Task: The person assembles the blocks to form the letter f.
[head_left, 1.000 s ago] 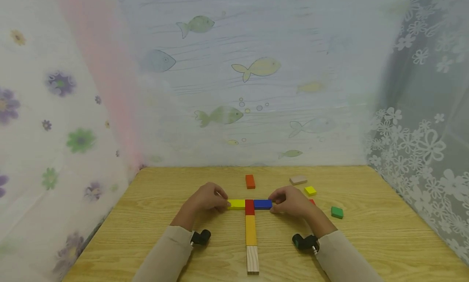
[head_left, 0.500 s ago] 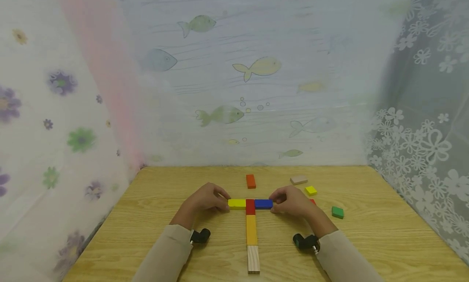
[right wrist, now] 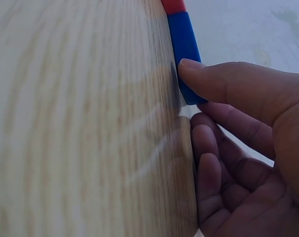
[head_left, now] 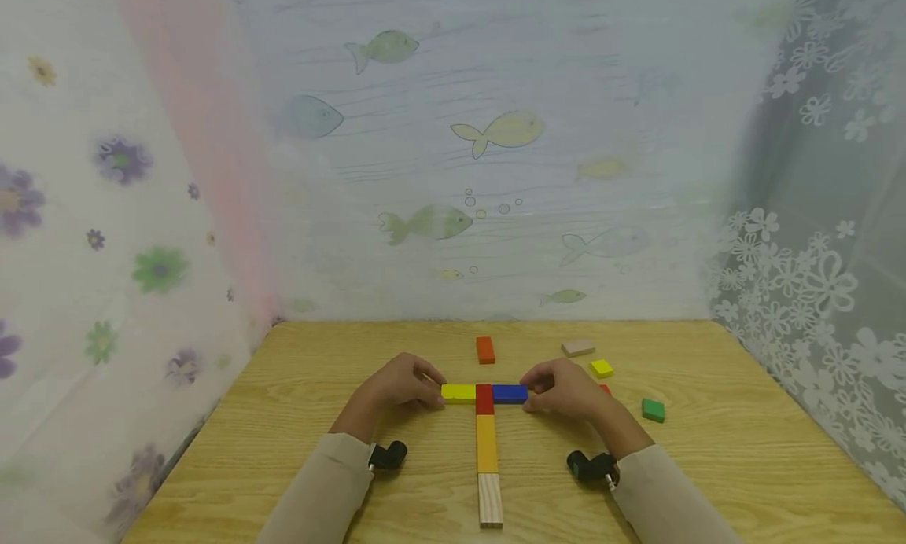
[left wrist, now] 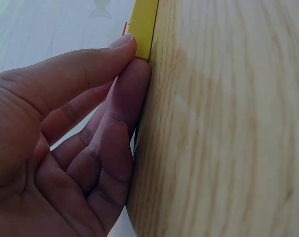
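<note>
Wooden blocks lie flat on the table in a T shape. The crossbar joins a yellow block (head_left: 458,394), a red block (head_left: 484,399) and a blue block (head_left: 510,394). Below the red one, the stem continues with an orange-yellow block (head_left: 486,443) and a plain wood block (head_left: 490,500). My left hand (head_left: 405,383) holds the outer end of the yellow block, thumb at its near corner and index finger at the far one. On the other side, my right hand (head_left: 564,387) pinches the blue block's outer end; its thumb (right wrist: 194,66) lies on the block's side in the right wrist view.
Loose blocks lie farther back: an orange-red block (head_left: 484,350), a pale wood block (head_left: 578,347), a small yellow block (head_left: 601,369) and a green block (head_left: 653,410). Another red block (head_left: 605,390) is partly hidden behind the right hand. Patterned curtains (head_left: 453,174) surround the table (head_left: 297,355).
The left thumb has slid slightly off the yellow block's end toward its near corner. The right hand and the blocks stay where they were; the head view shifts a little.
</note>
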The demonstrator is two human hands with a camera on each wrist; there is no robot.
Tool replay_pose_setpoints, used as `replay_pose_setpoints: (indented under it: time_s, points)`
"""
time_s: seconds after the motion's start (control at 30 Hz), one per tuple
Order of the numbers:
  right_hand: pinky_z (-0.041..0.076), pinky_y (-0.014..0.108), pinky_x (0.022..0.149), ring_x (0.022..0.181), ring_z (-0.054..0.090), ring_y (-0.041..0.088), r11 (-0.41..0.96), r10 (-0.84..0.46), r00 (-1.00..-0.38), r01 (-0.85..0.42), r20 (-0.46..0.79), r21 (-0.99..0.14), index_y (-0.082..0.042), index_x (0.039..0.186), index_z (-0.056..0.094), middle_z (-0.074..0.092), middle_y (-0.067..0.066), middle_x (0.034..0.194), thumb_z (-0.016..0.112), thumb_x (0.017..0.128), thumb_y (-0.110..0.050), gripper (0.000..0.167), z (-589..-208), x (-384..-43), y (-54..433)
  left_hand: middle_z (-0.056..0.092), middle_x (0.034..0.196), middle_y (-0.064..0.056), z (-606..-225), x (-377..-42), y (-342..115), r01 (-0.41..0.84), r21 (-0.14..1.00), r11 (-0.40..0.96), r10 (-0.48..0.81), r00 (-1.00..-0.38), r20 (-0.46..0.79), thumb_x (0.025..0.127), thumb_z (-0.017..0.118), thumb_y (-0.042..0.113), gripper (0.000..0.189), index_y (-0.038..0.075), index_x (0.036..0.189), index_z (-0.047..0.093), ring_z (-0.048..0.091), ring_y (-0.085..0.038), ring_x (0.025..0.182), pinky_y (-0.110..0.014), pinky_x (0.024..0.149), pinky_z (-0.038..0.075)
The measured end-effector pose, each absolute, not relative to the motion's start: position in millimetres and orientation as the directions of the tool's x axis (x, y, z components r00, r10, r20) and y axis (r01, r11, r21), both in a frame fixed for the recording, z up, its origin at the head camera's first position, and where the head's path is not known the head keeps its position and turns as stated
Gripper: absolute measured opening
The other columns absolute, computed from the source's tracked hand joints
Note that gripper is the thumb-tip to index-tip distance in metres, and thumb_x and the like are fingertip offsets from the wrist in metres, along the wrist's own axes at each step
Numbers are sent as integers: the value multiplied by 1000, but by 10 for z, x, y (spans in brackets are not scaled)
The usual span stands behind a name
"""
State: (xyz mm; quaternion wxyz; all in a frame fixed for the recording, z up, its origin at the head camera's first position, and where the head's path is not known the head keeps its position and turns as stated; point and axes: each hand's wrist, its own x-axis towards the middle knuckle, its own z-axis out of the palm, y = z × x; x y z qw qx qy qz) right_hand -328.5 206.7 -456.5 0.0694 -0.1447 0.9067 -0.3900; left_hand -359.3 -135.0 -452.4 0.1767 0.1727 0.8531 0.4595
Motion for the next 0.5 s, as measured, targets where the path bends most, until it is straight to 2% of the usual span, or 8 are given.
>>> replay_pose_setpoints:
  time_s: [0.5]
  points:
    - [53,34,83,92,61,16,636,-350,-937,-233,-6,-736,-10,112,77,71,0,101,89,82,-21,34,-4543,-3266,2090,78,98,-5,-4486,-3544,-1332,118,843,525,450,-879,-157,84,87,15,36,6,118,77,73,-18,76,-34,72,60]
